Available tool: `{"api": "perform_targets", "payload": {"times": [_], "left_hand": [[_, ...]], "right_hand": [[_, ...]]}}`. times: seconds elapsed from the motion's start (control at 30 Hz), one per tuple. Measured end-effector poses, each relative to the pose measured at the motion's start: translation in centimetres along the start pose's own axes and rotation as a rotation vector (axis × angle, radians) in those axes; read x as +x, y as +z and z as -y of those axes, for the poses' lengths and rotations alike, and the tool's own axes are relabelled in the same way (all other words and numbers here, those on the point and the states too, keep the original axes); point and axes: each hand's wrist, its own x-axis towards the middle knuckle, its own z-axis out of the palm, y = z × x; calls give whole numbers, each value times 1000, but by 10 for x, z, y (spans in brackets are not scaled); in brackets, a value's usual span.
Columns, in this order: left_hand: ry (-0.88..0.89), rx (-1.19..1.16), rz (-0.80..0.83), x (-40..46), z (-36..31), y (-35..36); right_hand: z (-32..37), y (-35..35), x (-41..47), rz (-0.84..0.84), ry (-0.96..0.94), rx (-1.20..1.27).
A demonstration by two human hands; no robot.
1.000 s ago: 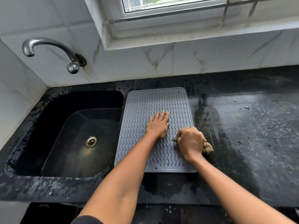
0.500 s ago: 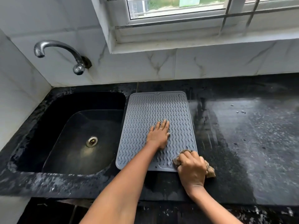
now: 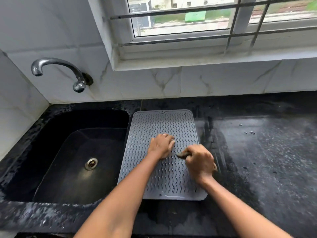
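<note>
Right hand farther up mat, fingers tight around rag; left hand curled

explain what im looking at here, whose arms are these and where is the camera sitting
There is no machine here. The two bare arms belong to a person who wears one wide-angle camera on the head, so the picture looks forward and down at their own hands.

They stand at a dark kitchen counter. A grey ridged mat lies flat on it, beside a black sink with a metal tap on the tiled wall.

The left hand rests on the mat with fingers bent, holding nothing. The right hand grips a small brown scrubber, mostly hidden, over the mat's right side.
</note>
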Motion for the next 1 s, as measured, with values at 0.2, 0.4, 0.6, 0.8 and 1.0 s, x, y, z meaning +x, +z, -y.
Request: {"api": "perform_targets", "payload": {"times": [0.2, 0.4, 0.6, 0.8, 1.0], "left_hand": [[-32, -27, 4, 51, 9, -19], [-91, -29, 8, 117, 29, -13], [-119, -12, 48, 142, 43, 3], [-104, -9, 24, 145, 56, 14], [-128, -41, 35, 150, 60, 12]], "right_hand": [[7, 24, 106, 67, 28, -72], [5, 68, 183, 110, 29, -120], [5, 112, 199, 390, -103, -196], [8, 122, 190, 302, -147, -358], [18, 106, 170, 259, -159, -351]]}}
